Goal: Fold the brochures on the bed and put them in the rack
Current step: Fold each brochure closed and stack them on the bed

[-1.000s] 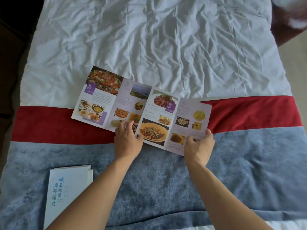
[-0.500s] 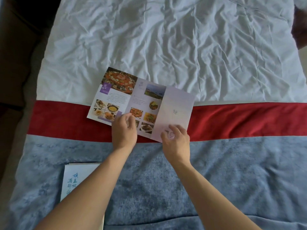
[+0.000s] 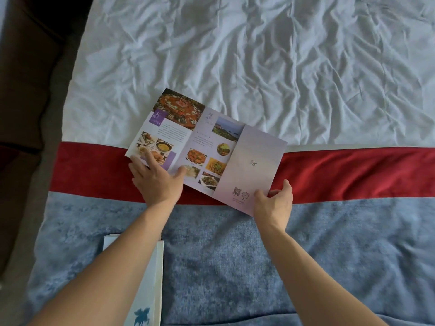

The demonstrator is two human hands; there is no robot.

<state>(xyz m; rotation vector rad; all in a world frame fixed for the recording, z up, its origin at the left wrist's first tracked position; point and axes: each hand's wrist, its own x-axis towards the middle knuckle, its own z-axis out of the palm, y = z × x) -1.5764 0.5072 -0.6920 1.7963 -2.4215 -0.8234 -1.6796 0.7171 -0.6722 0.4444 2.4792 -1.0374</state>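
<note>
Brochure [image 3: 207,149] lies across red band [image 3: 353,172] at bed [image 3: 259,67] centre, 1 panel folded over. L hand [image 3: 156,182] spread flat, pinning photo pages at 9 o'clock. R hand [image 3: 273,203] pinches plain panel's near corner at 3. Next, I reckon: line edges up w/ L, crease firmly. Rack not in view.

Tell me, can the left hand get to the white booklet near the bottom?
Probably yes. The left hand rests flat on the brochure, holding nothing, and the white booklet lies just under that forearm on the blue blanket.
</note>
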